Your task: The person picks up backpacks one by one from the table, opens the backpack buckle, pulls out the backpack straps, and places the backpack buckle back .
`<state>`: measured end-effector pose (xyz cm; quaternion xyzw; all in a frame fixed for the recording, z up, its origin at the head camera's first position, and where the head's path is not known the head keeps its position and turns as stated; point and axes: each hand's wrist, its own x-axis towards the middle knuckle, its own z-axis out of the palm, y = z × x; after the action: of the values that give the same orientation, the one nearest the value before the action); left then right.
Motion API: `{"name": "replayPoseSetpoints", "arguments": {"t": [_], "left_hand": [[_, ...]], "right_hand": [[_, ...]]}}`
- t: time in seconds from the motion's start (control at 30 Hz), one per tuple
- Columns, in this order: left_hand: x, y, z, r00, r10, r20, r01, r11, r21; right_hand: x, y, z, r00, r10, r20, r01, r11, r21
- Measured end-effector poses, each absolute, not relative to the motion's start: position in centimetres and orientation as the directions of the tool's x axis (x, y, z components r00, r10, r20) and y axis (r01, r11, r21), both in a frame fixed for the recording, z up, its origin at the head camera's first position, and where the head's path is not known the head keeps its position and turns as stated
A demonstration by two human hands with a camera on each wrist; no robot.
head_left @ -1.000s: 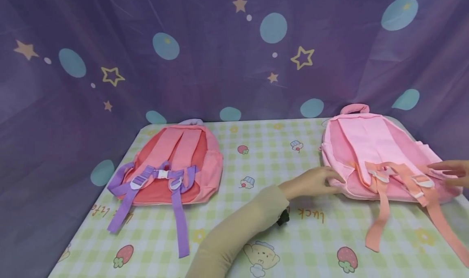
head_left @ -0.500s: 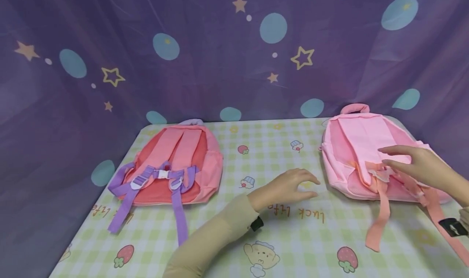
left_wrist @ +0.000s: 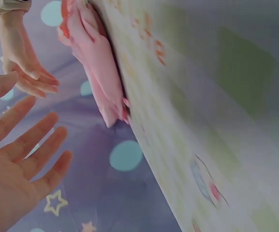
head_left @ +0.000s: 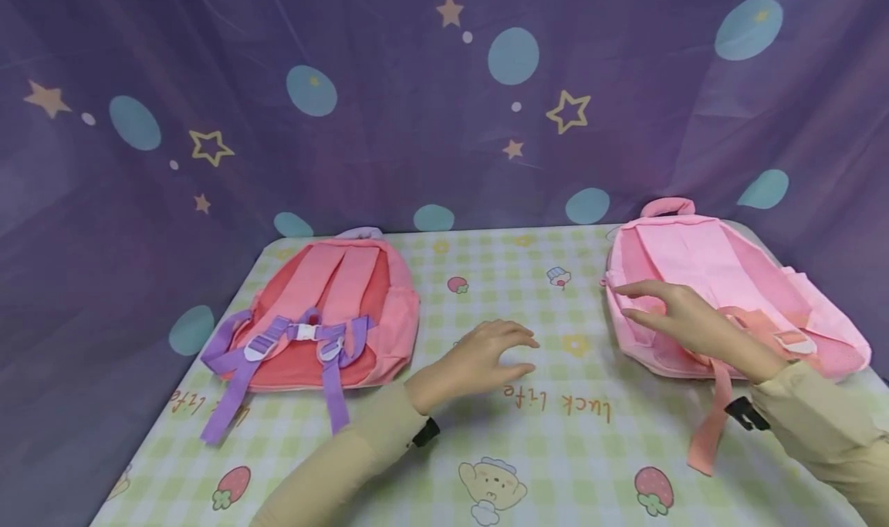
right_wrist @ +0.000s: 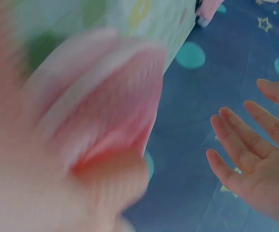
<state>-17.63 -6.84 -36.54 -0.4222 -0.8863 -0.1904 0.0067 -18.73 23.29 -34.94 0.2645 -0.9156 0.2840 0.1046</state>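
Note:
On the right of the table lies a light pink backpack (head_left: 701, 257), its shoulder straps up and its peach webbing (head_left: 712, 419) trailing toward me. My right hand (head_left: 684, 319) hovers over that backpack's left part, fingers spread and holding nothing. To the left, a coral-pink backpack (head_left: 397, 319) with purple webbing (head_left: 232, 396) and a white buckle (head_left: 306, 332) lies strap side up. Between the two bags my left hand (head_left: 479, 357) is in the air with loosely extended fingers. In the left wrist view the left hand (left_wrist: 13, 164) shows an unoccupied palm. The right wrist view is partly blurred.
A green-and-white checked cloth (head_left: 514, 295) printed with small pictures covers the table. Behind it hangs a purple curtain (head_left: 389, 126) with stars and blue ovals, which also runs along the left side.
My left hand has left the light pink backpack's left edge and moved left. My right hand has come off that bag's right side and swung left across it. Both bags stay put.

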Motion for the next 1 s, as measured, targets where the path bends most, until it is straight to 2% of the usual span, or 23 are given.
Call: {"name": "replayPoseSetpoints", "arguments": {"t": [0.2, 0.43, 0.63, 0.87, 1.0], "left_hand": [[-17.4, -9.7, -36.9, -0.674, 0.704, 0.225, 0.734, 0.605, 0.308], [-17.1, -13.2, -37.4, -0.698, 0.658, 0.284, 0.716, 0.638, 0.282], [-16.5, -15.8, -37.5, -0.719, 0.62, 0.314, 0.694, 0.665, 0.277], [-15.8, -19.0, -37.5, -0.698, 0.557, 0.449, 0.7, 0.662, 0.267], [-15.6, -20.8, -37.4, -0.706, 0.518, 0.483, 0.677, 0.693, 0.248]], "right_hand": [[-19.8, 20.6, -35.8, -0.793, -0.466, 0.393, -0.608, 0.642, -0.466], [-20.4, 17.8, -36.1, -0.808, -0.497, 0.316, -0.585, 0.614, -0.531], [-20.7, 15.4, -36.3, -0.79, -0.524, 0.317, -0.602, 0.569, -0.56], [-20.9, 12.1, -36.8, -0.765, -0.571, 0.298, -0.619, 0.523, -0.586], [-20.9, 10.2, -36.9, -0.748, -0.599, 0.284, -0.626, 0.498, -0.6]]}}
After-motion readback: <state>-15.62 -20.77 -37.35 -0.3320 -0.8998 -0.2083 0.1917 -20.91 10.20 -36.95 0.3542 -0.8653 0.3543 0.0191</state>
